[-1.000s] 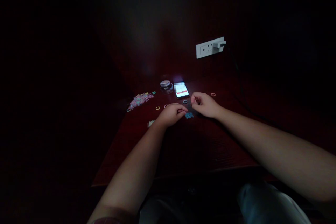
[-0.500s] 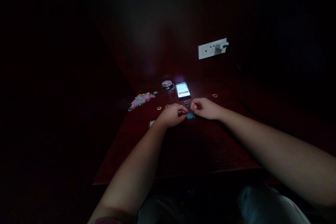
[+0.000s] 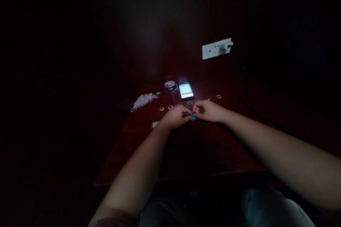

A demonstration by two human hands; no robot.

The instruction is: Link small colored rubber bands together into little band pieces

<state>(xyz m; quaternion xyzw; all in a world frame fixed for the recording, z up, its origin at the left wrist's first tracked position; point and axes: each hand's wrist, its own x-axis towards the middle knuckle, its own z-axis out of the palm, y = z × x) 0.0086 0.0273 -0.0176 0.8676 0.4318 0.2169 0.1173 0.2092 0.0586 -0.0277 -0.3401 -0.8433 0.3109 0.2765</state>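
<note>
My left hand (image 3: 175,116) and my right hand (image 3: 208,110) meet fingertip to fingertip over a dark red table (image 3: 186,149). Both are closed in a pinch on a small blue cluster of rubber bands (image 3: 193,117) that lies between them at the table surface. A pile of pastel rubber bands (image 3: 142,100) sits to the left, beyond my left hand. Loose single bands (image 3: 161,109) lie scattered behind my hands. The scene is very dim.
A lit phone (image 3: 185,91) lies flat behind my hands, with a small round clear container (image 3: 169,86) to its left. A white wall socket (image 3: 216,48) holds a plug with a dark cable running down right. One band (image 3: 218,96) lies far right. The table's near edge crosses above my lap.
My right hand has dropped and moved left towards my left hand. The two now pinch the blue cluster together, where before they were slightly apart.
</note>
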